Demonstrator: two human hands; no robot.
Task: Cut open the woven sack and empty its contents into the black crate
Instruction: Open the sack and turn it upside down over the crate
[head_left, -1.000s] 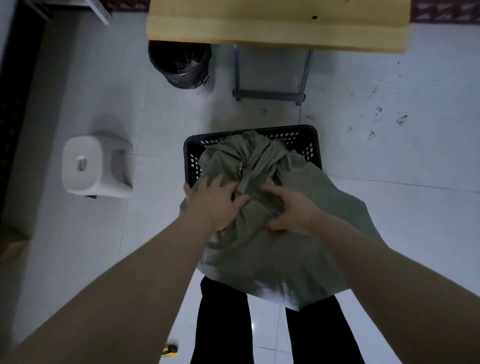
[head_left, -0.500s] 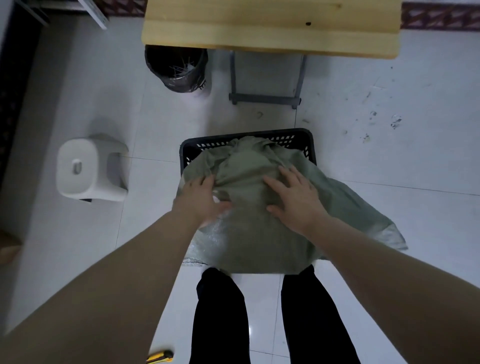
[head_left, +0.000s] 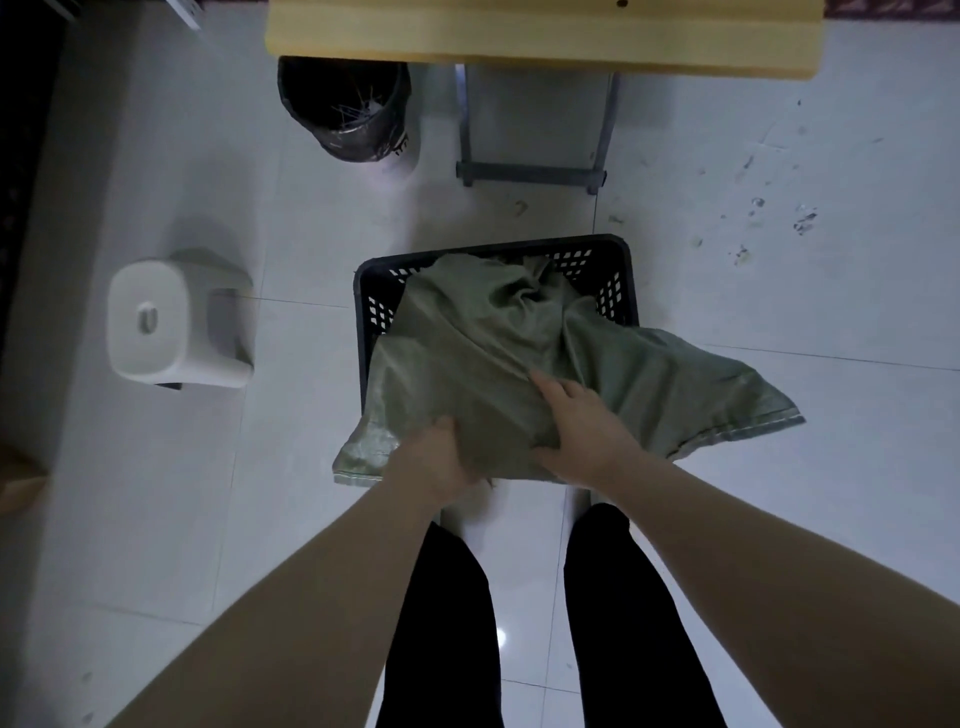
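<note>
A grey-green woven sack (head_left: 498, 358) lies limp over the black crate (head_left: 621, 280) on the white tiled floor. Its crumpled far end sags into the crate, and its stitched corners hang out over the near and right sides. My left hand (head_left: 434, 465) grips the sack's near edge, with cloth bunched in its fingers. My right hand (head_left: 584, 426) lies on the cloth with fingers spread, thumb hooked under the near edge. What is inside the crate is hidden under the sack.
A white plastic stool (head_left: 171, 325) stands left of the crate. A black bin (head_left: 345, 106) and a wooden table (head_left: 540, 39) with a grey metal frame (head_left: 532, 171) are beyond it. My legs in black trousers (head_left: 452, 623) are just in front of the crate.
The sack has gone from bunched and bulging to flat and spread over the crate. Both hands slid from its middle to its near edge, where the left hand took a grip.
</note>
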